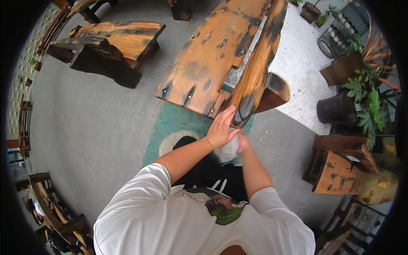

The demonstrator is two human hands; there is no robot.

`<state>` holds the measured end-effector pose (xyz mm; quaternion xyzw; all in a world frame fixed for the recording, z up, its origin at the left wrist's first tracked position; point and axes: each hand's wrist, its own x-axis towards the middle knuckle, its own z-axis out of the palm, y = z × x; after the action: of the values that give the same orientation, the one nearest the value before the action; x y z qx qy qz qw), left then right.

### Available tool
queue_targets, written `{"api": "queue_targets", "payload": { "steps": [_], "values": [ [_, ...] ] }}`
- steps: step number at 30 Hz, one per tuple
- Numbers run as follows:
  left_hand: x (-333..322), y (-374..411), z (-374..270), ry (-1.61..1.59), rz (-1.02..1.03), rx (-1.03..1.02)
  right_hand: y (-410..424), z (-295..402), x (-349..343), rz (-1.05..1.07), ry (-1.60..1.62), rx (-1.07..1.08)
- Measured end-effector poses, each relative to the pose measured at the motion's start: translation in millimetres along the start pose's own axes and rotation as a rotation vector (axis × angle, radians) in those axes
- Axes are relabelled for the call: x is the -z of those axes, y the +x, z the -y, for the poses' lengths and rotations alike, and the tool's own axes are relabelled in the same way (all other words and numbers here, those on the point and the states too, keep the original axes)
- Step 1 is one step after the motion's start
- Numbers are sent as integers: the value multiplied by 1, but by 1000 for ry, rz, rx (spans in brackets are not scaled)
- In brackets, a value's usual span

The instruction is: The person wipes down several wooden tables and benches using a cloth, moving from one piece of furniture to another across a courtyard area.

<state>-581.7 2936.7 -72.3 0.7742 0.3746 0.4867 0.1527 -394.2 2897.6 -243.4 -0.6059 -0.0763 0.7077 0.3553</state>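
Note:
My left hand (221, 129) lies against the near end of a thick wooden rail (251, 86), the backrest or edge slab of a long bench, its fingers extended and holding nothing. Just right of it, my right hand (243, 142) is blurred beside a white cloth (228, 151), below the rail's charred tip; whether it grips the cloth is unclear. The wooden bench seat (204, 67), with dark knots and shiny round fasteners, stretches away beyond my left hand.
Another wooden bench (127, 38) stands at the upper left. On the right are potted plants (334, 108), a wire basket (338, 35) and a small wooden chair (339, 175). More wooden furniture (54, 210) is at the lower left. A green painted strip (178, 118) runs beneath the bench.

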Motion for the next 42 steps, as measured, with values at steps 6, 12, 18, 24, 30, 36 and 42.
{"api": "queue_targets", "payload": {
  "steps": [6,12,18,24,30,36,42],
  "values": [
    [174,3,-81,85,881,234,-205,44,-70,103,35,-254],
    [324,-122,-119,156,903,688,-307,101,-86,320,-103,-273],
    [411,-343,-130,354,574,1472,-291,95,-168,474,147,-54],
    [435,-466,-171,357,747,1843,-214,110,-251,465,248,-162],
    [437,-382,-126,261,616,1720,-137,130,-300,359,229,-216],
    [468,-180,-20,289,506,1459,-59,168,-324,272,188,-296],
    [516,-25,90,205,277,1475,10,171,-334,44,-150,-260]
  ]
}}
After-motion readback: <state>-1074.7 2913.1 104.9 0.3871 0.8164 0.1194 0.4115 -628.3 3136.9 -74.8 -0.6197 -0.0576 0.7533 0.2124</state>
